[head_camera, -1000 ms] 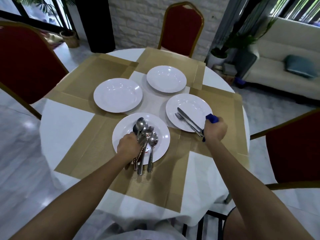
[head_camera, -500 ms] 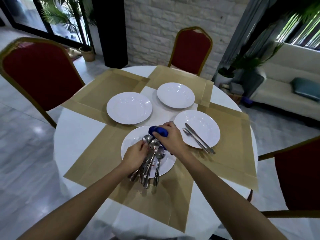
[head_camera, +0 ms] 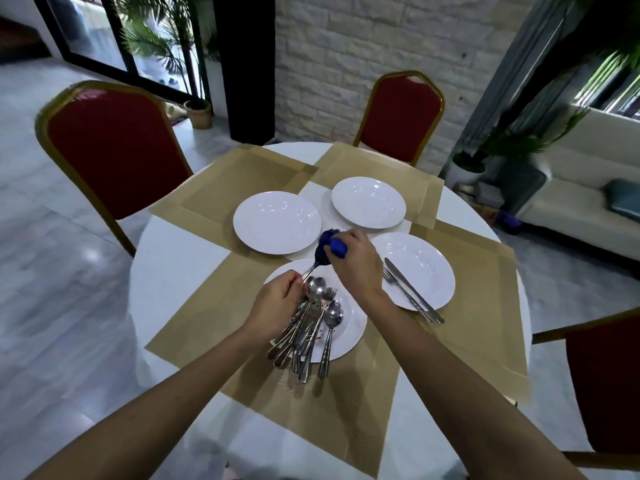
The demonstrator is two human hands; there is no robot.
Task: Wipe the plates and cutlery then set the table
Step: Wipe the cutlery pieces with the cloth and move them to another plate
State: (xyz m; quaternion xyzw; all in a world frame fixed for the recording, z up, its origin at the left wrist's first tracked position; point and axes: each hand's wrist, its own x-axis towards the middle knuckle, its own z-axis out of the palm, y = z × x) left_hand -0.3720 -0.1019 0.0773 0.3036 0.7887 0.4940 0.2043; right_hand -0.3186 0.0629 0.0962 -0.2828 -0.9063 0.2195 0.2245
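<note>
Several white plates sit on tan placemats on a round white table (head_camera: pixel 166 271). Over the near plate (head_camera: pixel 353 327) my left hand (head_camera: pixel 277 303) grips a bundle of cutlery (head_camera: pixel 308 327), handles fanning toward me. One piece sticks up out of the bundle, and its head is wrapped in the blue cloth (head_camera: pixel 329 247) that my right hand (head_camera: pixel 356 261) holds. The right plate (head_camera: pixel 426 268) carries a fork and a knife (head_camera: pixel 412 292). The left plate (head_camera: pixel 277 221) and the far plate (head_camera: pixel 369 202) hold nothing.
Red chairs with gold frames stand at the left (head_camera: pixel 114 150), far side (head_camera: pixel 398 112) and right (head_camera: pixel 606 382) of the table. A cream sofa (head_camera: pixel 588 195) and potted plants are beyond it at the right.
My right hand came from the right plate, where the fork and knife lie, over to the cutlery bundle with the cloth. It has since wrapped the cloth round one raised piece.
</note>
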